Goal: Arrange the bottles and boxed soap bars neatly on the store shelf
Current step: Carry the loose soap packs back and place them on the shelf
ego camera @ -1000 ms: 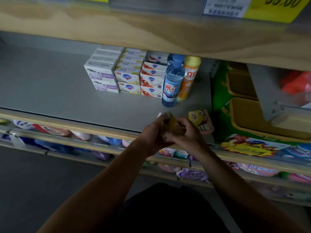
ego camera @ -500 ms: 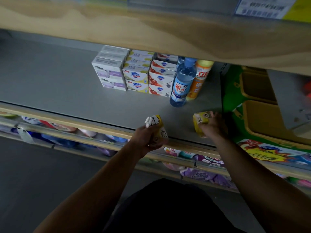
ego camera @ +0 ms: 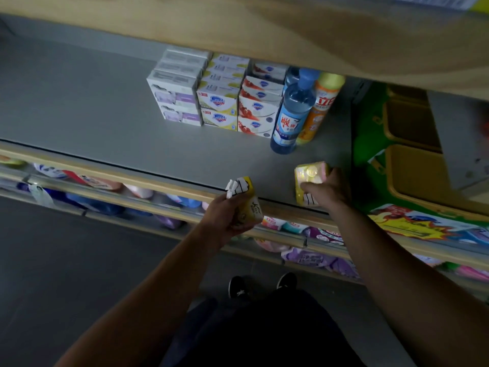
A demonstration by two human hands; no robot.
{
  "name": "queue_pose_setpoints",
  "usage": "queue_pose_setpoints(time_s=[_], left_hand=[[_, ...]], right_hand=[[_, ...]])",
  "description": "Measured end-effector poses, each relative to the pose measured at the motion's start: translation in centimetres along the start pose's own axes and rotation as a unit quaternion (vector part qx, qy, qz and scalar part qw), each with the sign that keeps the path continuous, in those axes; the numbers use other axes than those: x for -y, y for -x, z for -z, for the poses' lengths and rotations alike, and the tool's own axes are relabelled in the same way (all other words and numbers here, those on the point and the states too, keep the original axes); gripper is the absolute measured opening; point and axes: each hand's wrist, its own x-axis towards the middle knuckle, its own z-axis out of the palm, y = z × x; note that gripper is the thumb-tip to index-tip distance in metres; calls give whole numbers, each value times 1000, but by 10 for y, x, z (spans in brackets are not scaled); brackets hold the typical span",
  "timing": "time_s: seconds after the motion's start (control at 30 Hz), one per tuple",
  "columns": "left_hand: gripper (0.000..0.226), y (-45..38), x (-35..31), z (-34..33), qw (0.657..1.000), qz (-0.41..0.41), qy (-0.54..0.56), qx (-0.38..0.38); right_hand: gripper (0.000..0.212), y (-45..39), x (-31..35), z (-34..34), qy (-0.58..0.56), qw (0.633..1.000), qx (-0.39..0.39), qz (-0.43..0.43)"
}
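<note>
My left hand (ego camera: 229, 213) grips a yellow soap box (ego camera: 244, 201) with a torn white flap, held above the front lip of the grey shelf (ego camera: 92, 123). My right hand (ego camera: 326, 193) grips a second yellow soap box (ego camera: 309, 176) that sits on the shelf near its front right. Further back stand stacked soap boxes: purple-white ones (ego camera: 176, 98), yellow-white ones (ego camera: 221, 102) and red-white ones (ego camera: 260, 107). Right of them stand a blue bottle (ego camera: 293, 115) and an orange bottle (ego camera: 321, 107) with a yellow cap, touching each other.
A wooden shelf board (ego camera: 264, 25) overhangs the stacks from above. A green display with tan trays (ego camera: 412, 165) borders the shelf on the right. Packaged goods (ego camera: 312, 256) fill the lower shelf. The shelf's left half is bare grey surface.
My hands, together on one box a second ago, have separated. The left keeps that box near the shelf lip; the right has reached to the second yellow box and now holds it.
</note>
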Motion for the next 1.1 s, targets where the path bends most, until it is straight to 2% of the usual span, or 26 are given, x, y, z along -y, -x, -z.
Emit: queue_pose_setpoints(time_s=[0.1,0.17,0.27,0.33,0.4,0.47,0.53,0.6,0.7,0.8,0.87,0.93,1.0,1.1], left_hand=[[19,8,9,2,1000,-3,7,9],[18,15,20,1,1000,-6,3,18],[22,25,44,-3,999,7,-33,15],[18,33,67,-10,997,12,-65,41],[4,41,95,-21,993,8,-96,67],[13,46,127,-32,985,11,-165,44],[18,54,162,-47,973,16,-222,54],[16,64,201,-62,950,17,-303,73],[11,85,259,-94,910,21,-401,104],[19,111,322,-129,900,25,-420,117],[20,129,363,-156,906,53,-398,132],[20,145,399,-187,898,74,-411,142],[17,163,432,-220,878,84,-447,150],[16,182,477,-272,825,100,-522,195]], right_hand=[[59,25,-4,14,-66,996,-42,42],[54,46,-13,24,-142,988,-27,51],[49,82,-43,32,-305,952,41,-5],[40,104,-77,33,-357,930,65,-58],[36,125,-122,36,-384,914,76,-107],[34,149,-170,43,-399,903,64,-147],[33,174,-223,50,-414,888,47,-196],[38,201,-277,59,-427,872,29,-239],[49,245,-362,77,-401,872,-12,-281],[47,293,-445,100,-415,852,-52,-315],[49,322,-494,114,-435,828,-88,-343],[53,347,-539,125,-483,783,-117,-373],[57,367,-576,136,-530,737,-141,-394],[60,385,-622,153,-557,700,-176,-411]])
